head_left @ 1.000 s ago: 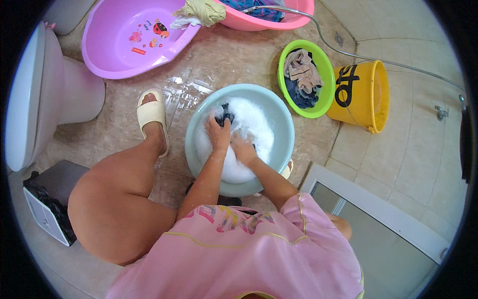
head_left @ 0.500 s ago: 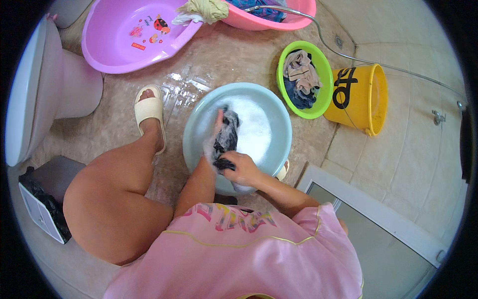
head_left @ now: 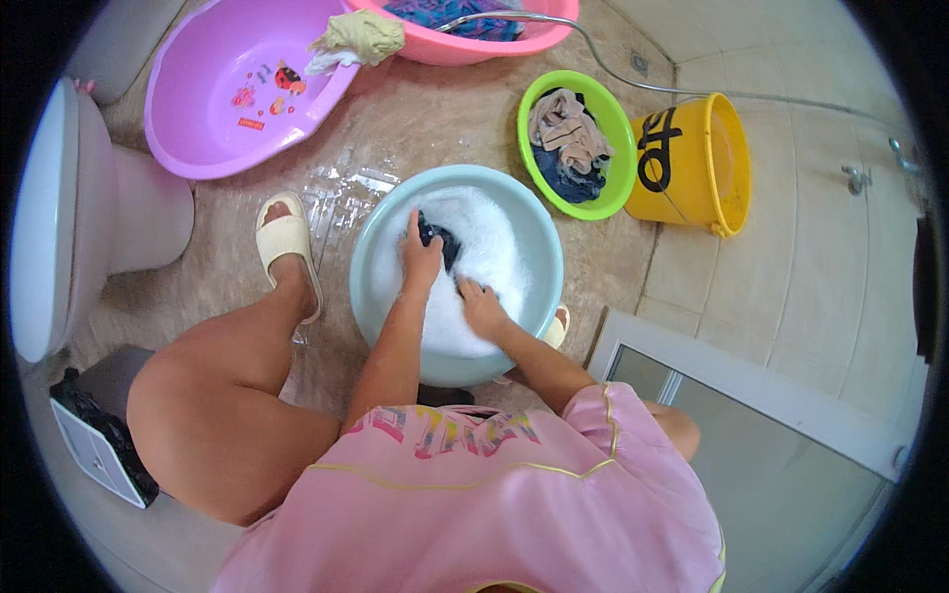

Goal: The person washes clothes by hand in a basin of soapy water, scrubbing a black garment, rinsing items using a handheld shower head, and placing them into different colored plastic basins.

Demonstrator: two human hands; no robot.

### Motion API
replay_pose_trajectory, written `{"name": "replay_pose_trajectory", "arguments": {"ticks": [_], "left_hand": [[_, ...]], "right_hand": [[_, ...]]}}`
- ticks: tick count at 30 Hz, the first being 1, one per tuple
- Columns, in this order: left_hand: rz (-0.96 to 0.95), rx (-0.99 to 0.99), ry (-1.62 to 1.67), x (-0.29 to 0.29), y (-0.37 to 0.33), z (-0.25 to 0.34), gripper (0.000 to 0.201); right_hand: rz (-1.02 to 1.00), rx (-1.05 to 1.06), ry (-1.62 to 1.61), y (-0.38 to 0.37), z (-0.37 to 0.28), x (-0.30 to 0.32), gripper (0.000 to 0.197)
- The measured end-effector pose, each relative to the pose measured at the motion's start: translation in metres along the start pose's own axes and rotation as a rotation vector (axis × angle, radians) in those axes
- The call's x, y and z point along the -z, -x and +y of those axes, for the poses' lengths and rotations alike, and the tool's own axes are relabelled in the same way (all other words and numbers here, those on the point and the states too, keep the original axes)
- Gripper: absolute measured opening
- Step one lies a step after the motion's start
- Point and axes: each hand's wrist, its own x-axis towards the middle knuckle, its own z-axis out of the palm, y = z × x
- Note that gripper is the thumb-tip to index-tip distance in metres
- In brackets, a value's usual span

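Wet brown tiles cover the bathroom floor (head_left: 435, 109), where a light blue basin (head_left: 543, 262) full of white foam (head_left: 484, 222) stands between the person's feet. Inside it lies a dark cloth (head_left: 447, 253), partly sunk in the suds; the left hand (head_left: 420, 261) has its fingers closed on it. Just beside, the right hand (head_left: 482, 307) presses into the foam, its fingertips partly covered, so whether they grip anything I cannot tell. Beyond, a green basin (head_left: 627, 163) of clothes sits next to a yellow bucket (head_left: 684, 173).
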Motion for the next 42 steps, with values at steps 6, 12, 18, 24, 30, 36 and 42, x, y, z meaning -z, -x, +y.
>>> {"name": "replay_pose_trajectory", "arguments": {"ticks": [6,12,18,24,30,36,42], "left_hand": [[-0.369,0.082,-0.617,0.004,0.014,0.037,0.085],[-0.821,-0.279,-0.756,0.009,0.027,0.038,0.105],[-0.71,-0.123,-0.149,0.016,0.039,0.066,0.045],[-0.682,0.117,0.497,0.008,0.076,0.104,0.054],[-1.188,-0.175,0.071,-0.003,0.119,0.119,0.059],[-1.09,0.041,0.513,0.011,0.135,0.149,0.046],[-0.727,0.423,0.497,0.041,0.086,0.12,0.073]], "right_hand": [[-0.237,-0.509,-0.16,-0.012,0.028,0.038,0.031],[-0.267,-0.165,-0.312,-0.011,0.016,0.185,0.031],[0.364,-0.205,-0.904,0.031,0.014,0.275,0.039],[0.576,-0.769,-2.195,0.061,-0.008,0.174,0.053],[0.277,-0.221,-2.722,0.038,-0.012,0.084,0.053],[0.89,0.039,-1.623,0.021,-0.004,0.076,0.033],[0.836,-0.669,-2.264,0.028,-0.025,0.143,0.031]]}}
